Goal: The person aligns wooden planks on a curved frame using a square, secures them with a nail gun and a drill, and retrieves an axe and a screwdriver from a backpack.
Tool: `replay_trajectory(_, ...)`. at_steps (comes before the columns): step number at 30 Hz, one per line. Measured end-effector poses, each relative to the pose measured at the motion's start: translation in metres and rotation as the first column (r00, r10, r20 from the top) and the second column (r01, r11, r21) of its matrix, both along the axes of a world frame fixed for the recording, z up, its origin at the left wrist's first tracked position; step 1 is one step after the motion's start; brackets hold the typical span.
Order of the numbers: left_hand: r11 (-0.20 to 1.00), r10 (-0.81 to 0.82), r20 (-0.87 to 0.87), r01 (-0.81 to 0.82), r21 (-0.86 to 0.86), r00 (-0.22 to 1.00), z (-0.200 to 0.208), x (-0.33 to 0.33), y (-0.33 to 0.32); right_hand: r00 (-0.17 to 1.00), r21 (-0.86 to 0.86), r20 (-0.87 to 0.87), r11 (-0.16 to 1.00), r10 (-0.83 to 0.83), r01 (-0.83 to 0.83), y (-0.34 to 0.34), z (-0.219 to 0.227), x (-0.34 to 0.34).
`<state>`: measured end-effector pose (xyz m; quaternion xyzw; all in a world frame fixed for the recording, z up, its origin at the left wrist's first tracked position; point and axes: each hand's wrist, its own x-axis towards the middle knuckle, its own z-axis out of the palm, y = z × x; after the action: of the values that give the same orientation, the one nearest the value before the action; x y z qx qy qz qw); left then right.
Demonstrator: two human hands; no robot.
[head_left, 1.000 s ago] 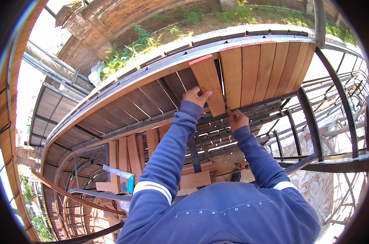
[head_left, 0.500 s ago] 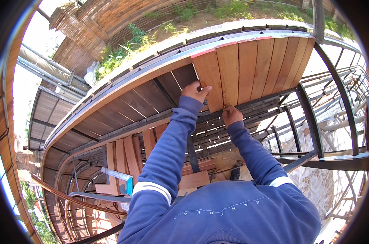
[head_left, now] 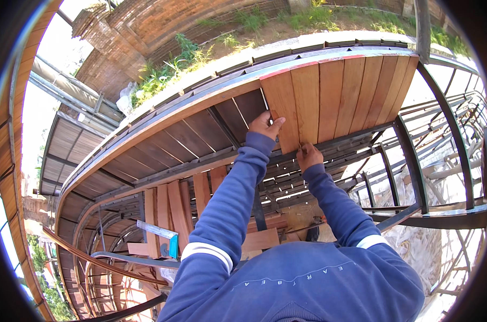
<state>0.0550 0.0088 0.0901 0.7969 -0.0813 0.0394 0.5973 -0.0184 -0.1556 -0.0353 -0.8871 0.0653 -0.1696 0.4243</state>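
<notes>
My left hand point(head_left: 266, 126) grips the left edge of the end wooden plank point(head_left: 280, 110), thumb on its face. This plank lies at the left end of a row of reddish-brown planks point(head_left: 351, 96) set side by side on a curved metal frame point(head_left: 356, 135). My right hand point(head_left: 309, 156) is closed in a pinch at the near end of the seam between the end plank and its neighbour. What its fingertips hold, if anything, is too small to make out.
Left of the planks are dark boards point(head_left: 184, 134) with light showing through gaps. Below stand loose planks point(head_left: 175, 209) and a try square point(head_left: 160, 232) with a blue handle. Black metal bars point(head_left: 412, 161) rise at the right. A brick wall point(head_left: 147, 32) and grass lie beyond.
The whole view has shifted slightly, so the scene sits a little lower and to the right. Both hands keep nearly the same places on the planks.
</notes>
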Motion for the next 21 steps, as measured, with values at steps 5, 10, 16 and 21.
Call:
replay_trajectory(5,0.999,-0.025,-0.031,0.026,0.038,0.999,0.009,-0.001,-0.001,0.999,-0.008,0.021,1.0,-0.024,0.024,-0.001,-0.009,0.003)
replay_trajectory(10,0.997,-0.022,-0.041,0.025,0.074,0.999,0.003,0.001,-0.002,1.0,0.013,0.025,1.0,-0.012,0.012,-0.003,-0.009,0.002)
replay_trajectory(16,0.998,-0.041,-0.09,0.045,0.039,0.995,-0.013,0.0,0.004,1.0,0.119,0.009,0.993,-0.013,0.011,-0.004,0.005,-0.023)
replay_trajectory(21,0.986,0.132,0.058,-0.125,-0.108,0.99,0.005,-0.025,0.0,0.996,0.344,0.048,0.935,0.075,-0.087,0.015,0.03,-0.045)
